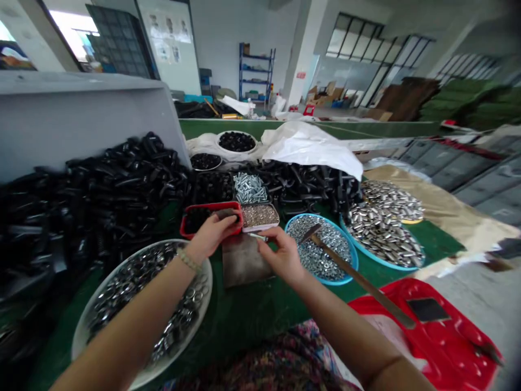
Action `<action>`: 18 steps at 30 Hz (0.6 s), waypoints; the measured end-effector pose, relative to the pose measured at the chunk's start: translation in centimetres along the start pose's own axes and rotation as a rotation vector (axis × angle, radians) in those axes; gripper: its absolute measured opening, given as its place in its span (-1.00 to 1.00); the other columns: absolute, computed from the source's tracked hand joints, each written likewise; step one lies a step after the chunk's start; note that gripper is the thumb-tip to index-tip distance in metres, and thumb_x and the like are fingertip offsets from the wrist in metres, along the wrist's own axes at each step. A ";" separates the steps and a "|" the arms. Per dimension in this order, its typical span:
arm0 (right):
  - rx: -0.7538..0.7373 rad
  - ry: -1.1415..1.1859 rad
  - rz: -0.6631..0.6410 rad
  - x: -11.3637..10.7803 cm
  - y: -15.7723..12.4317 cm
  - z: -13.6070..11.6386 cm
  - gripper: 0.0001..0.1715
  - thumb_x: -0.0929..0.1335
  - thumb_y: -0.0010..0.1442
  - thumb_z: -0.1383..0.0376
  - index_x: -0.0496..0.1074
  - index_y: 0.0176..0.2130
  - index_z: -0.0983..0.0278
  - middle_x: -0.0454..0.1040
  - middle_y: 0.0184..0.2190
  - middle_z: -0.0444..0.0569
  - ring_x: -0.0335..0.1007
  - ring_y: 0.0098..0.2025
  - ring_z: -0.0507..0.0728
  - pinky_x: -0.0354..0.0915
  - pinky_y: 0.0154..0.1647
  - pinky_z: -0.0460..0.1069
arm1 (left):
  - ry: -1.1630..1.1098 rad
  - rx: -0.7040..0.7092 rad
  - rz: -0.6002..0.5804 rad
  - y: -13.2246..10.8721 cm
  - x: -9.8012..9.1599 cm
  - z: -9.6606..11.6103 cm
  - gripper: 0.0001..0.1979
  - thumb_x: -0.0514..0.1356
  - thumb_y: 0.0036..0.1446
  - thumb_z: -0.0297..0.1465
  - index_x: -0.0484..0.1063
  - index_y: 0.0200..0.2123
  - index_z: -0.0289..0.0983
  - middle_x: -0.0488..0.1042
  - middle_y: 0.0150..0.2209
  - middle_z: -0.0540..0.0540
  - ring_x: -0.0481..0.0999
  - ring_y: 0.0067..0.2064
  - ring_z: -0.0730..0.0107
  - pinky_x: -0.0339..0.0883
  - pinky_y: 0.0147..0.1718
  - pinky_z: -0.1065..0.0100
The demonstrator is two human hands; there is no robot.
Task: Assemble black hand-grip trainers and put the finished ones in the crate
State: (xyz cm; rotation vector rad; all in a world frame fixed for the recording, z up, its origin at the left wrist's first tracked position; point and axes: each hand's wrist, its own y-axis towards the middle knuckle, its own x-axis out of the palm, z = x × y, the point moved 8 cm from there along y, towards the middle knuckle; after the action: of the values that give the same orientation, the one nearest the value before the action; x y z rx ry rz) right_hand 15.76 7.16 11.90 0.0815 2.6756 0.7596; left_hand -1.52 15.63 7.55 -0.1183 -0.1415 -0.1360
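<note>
My left hand [211,233] reaches over the red tray [189,231], which contains small black parts [197,217]. Its fingers are closed by the tray's right end, around something dark that I cannot make out. Between the thumb and fingers of my right hand [283,252] is a silver screw [256,236], its tip pointing left. That hand hovers above the far edge of a dark flat plate [246,263] on the green table. Just beyond it, a white tray [262,225] holds tiny brownish pieces, and a pile of silver screws [250,187] lies behind.
Left of the plate stands a large white bowl of metal rings [142,293]. A hammer [345,266] lies across a blue basin [352,274] of small metal parts. Black parts [101,190] heap at left. A red plastic stool [459,347] stands at right.
</note>
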 end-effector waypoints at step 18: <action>-0.426 -0.387 -0.467 5.4 -8.2 -1.5 -0.79 0.25 0.24 0.28 0.46 -0.22 0.24 0.53 -0.38 0.05 0.46 -0.34 0.12 0.37 -0.32 0.00 | -0.439 -0.179 -0.089 -14.8 2.9 -8.3 -0.46 0.43 -0.21 -0.43 0.48 -0.06 -0.28 0.57 -0.17 -0.11 0.52 -0.13 0.31 0.26 0.05 0.19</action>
State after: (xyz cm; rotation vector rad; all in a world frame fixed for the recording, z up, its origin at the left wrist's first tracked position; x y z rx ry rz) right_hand 10.57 0.21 7.08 -0.4416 2.0082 1.0090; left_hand 0.32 -0.31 1.43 -0.3208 -0.5731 -0.2099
